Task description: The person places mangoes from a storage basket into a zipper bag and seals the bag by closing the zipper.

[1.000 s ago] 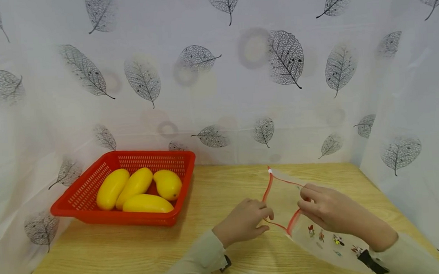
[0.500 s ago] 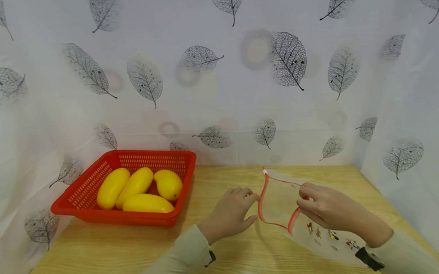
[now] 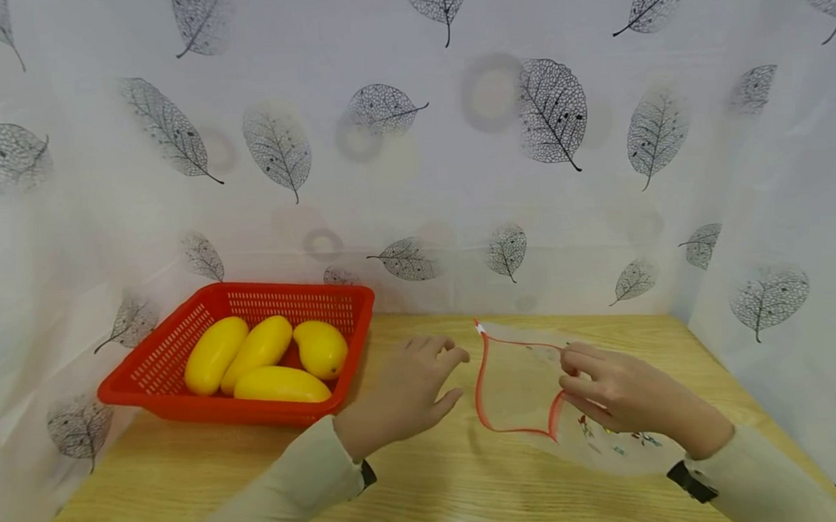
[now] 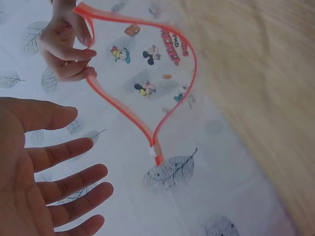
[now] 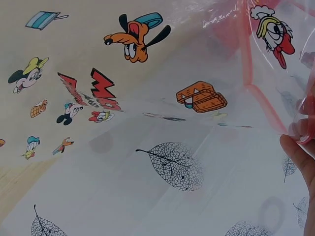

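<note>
My right hand (image 3: 609, 385) pinches the rim of a clear zip bag (image 3: 517, 381) with a red zip edge and cartoon prints. The bag's mouth gapes towards the left, and a white slider (image 3: 480, 330) sits at its far corner. In the left wrist view the red rim (image 4: 195, 64) forms a wide loop, with the right hand (image 4: 64, 46) on one side of it. My left hand (image 3: 406, 390), its fingers spread and holding nothing, is between the bag and a red basket (image 3: 249, 412). Up close, the right wrist view shows the printed film (image 5: 147, 93) and the right thumb (image 5: 298, 152).
Inside the basket lie several smooth yellow fruits; one yellow fruit (image 3: 215, 355) leans by its left wall, and a mango-like one (image 3: 320, 349) is at the right. The wooden table (image 3: 428, 486) ends at a white leaf-patterned curtain (image 3: 414, 175) behind and at both sides.
My left hand has let go of the bag's rim and moved left towards the basket, its fingers spreading. The right hand still grips the bag and has shifted slightly left.
</note>
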Available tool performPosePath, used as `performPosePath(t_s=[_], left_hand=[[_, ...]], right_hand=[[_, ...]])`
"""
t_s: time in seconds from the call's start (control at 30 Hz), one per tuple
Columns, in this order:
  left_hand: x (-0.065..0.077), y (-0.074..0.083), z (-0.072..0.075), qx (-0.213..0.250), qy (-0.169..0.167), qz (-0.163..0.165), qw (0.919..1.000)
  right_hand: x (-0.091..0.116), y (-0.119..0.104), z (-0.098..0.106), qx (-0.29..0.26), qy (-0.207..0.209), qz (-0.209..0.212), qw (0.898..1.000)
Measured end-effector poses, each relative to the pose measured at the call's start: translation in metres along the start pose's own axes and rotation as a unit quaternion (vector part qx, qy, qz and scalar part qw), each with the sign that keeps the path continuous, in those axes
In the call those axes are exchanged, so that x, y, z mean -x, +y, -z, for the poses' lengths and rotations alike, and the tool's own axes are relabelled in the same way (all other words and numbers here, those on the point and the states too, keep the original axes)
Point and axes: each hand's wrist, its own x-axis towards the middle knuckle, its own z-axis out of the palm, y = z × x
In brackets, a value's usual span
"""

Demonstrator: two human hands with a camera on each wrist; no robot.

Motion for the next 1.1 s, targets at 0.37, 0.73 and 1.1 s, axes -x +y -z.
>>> performPosePath(t_s=[0.37, 0.73, 1.1], left_hand=[[0.005, -0.033, 0.028, -0.038, -0.005, 0.012, 0.9992], [0.001, -0.079, 0.057, -0.085, -0.052, 0.019, 0.9948], [-0.002, -0.136, 0.07, -0.088, -0.112, 0.052, 0.9885]], right_hand=[[0.004, 0.001, -0.002, 0.0, 0.005, -0.001, 1.0], [0.009, 0.0, -0.001, 0.0, -0.024, -0.009, 1.0], [0.008, 0.002, -0.002, -0.012, -0.005, -0.004, 1.0]])
